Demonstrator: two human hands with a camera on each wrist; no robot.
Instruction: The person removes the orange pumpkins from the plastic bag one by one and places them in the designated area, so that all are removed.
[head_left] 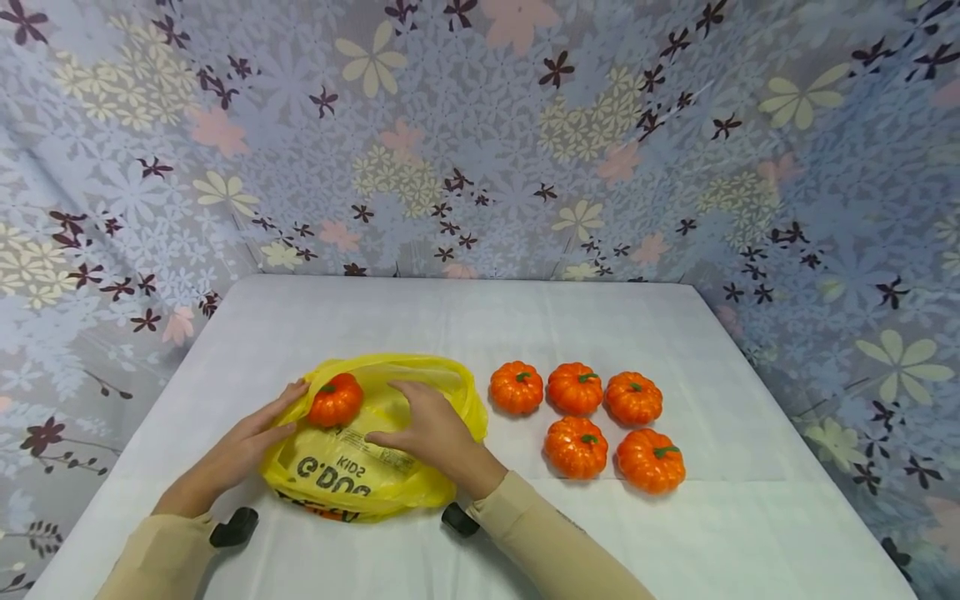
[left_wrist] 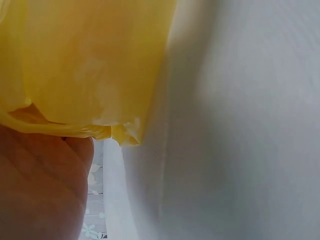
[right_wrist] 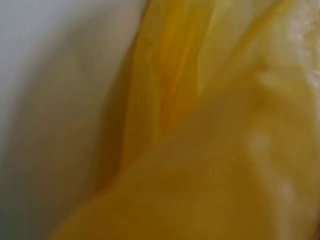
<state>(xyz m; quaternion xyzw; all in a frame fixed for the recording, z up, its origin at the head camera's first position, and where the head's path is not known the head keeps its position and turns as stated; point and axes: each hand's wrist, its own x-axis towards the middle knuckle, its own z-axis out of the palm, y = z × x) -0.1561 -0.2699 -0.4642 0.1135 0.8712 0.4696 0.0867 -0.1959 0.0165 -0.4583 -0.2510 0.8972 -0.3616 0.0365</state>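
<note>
A yellow plastic bag (head_left: 341, 467) with dark printing lies with its mouth spread wide on the table. One small orange pumpkin (head_left: 336, 400) with a green stem sits inside it, toward the left. My left hand (head_left: 243, 442) rests against the bag's left rim, fingers extended and thumb apart from them. Over the bag's mouth, my right hand (head_left: 431, 429) reaches in from the right, thumb and fingers spread with nothing between them. The left wrist view shows the bag's edge (left_wrist: 80, 129) beside part of the left hand; yellow plastic (right_wrist: 225, 165) fills much of the right wrist view, hiding the right fingers.
Right of the bag stand several more orange pumpkins (head_left: 576, 447) in two loose rows. The table (head_left: 480, 321) wears a white cloth. Behind it and at its sides hangs flowered fabric (head_left: 480, 167). Black wrist devices (head_left: 235, 527) sit at both sleeves.
</note>
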